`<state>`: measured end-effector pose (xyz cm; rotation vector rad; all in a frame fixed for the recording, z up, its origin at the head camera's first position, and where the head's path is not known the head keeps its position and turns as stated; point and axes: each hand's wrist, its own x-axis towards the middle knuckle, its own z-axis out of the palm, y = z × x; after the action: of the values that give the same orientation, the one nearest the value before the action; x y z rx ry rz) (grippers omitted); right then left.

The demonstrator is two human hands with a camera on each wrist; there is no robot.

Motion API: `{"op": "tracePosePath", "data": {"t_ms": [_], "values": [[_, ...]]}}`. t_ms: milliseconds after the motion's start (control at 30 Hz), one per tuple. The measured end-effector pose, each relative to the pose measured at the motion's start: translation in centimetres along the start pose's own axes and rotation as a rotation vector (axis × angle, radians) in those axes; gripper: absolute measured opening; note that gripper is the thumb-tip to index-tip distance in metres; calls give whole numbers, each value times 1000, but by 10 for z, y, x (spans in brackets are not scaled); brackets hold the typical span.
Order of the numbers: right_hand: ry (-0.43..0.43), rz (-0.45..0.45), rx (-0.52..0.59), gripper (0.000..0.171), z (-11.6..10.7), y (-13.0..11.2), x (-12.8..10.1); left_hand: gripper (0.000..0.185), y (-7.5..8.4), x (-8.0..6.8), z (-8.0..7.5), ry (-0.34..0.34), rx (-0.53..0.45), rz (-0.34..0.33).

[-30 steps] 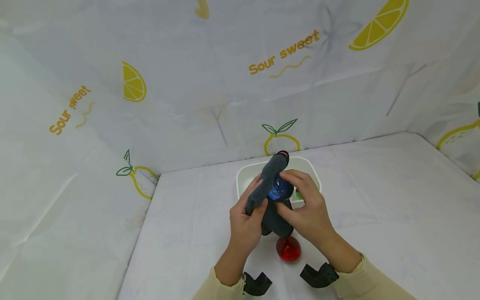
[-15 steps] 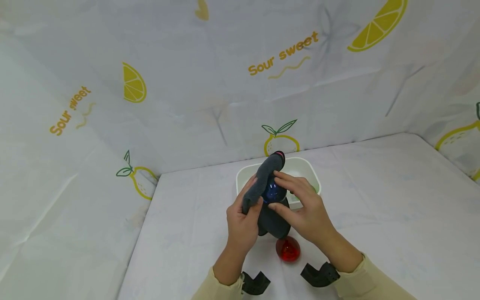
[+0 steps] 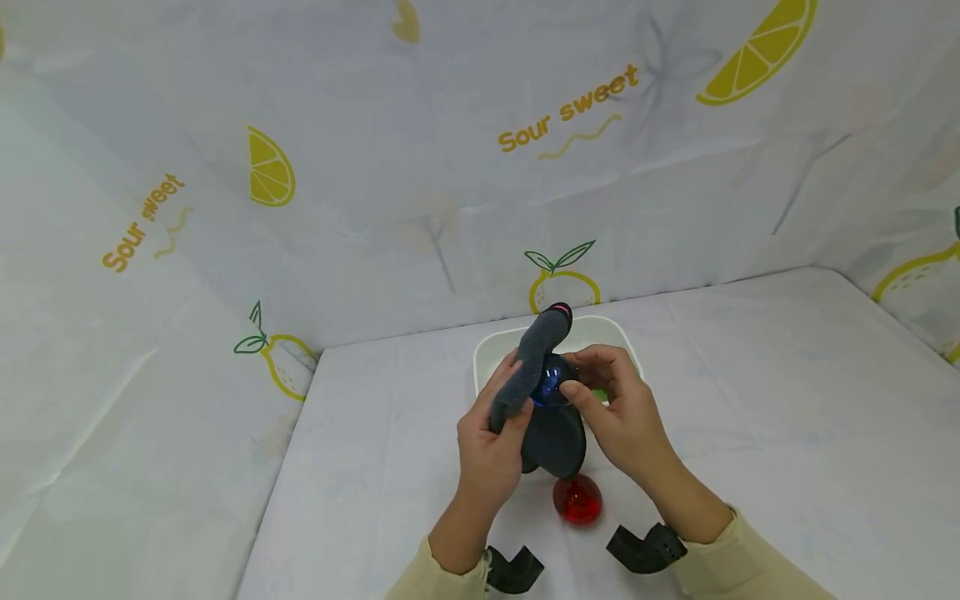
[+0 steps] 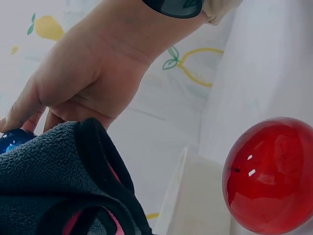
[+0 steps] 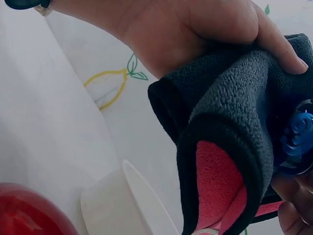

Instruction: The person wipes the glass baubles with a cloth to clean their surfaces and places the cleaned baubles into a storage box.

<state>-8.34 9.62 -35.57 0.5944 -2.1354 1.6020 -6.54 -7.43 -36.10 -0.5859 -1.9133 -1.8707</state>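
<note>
Head: the left hand [image 3: 483, 443] grips the folded grey cloth [image 3: 528, 360], its fold slanting forward-right; the right hand [image 3: 622, 400] pinches the blue ball [image 3: 552, 380] at the fold's right side. Left wrist: the right hand contacts the ball. Right wrist: the left hand clasps the cloth.

One ball [image 3: 577, 502] before cloth [image 3: 557, 442], tray [image 3: 489, 357] behind
</note>
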Motion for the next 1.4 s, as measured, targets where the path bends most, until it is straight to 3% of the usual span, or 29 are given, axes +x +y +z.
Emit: {"op": "tracePosePath", "data": {"t_ms": [167, 333, 500, 767, 1133, 1400], "values": [[12, 16, 44, 26, -1, -1, 1, 43, -1, 0, 1, 0, 2, 33], [-22, 49, 146, 19, -1, -1, 2, 43, 0, -1, 2, -7, 5, 7], [-50, 95, 222, 18, -2, -1, 2, 42, 0, -2, 2, -17, 11, -11], [-103, 198, 266, 28, -5, 1, 4, 42, 1, -1, 2, -35, 8, 22], [-94, 125, 306, 33, -2, -1, 2, 43, 1, 0, 3, -28, 21, -16], [-38, 31, 133, 48, -1, -4, 1, 44, 2, -1, 3, -15, -1, -38]]}}
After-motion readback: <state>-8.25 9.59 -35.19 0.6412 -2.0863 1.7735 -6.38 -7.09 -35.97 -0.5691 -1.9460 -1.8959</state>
